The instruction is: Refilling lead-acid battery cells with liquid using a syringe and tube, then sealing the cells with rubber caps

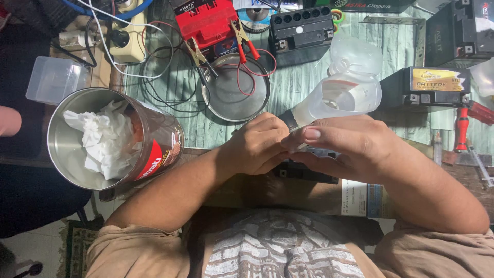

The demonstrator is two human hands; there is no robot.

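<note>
My left hand (257, 144) and my right hand (342, 146) meet at the table's near edge, both closed around the neck of a clear plastic bottle (342, 92). The bottle lies tilted away from me, with a red and white label and a dark cap end between my fingers. Under my hands sits a black battery (303, 172), mostly hidden by them.
A metal tin (154, 154) stuffed with white tissue stands at the left. Behind my hands are a round metal lid (234, 98), a red charger (206, 23) with clamps and wires, several black batteries (303, 28), a clear plastic box (54, 80) and a red screwdriver (462, 128).
</note>
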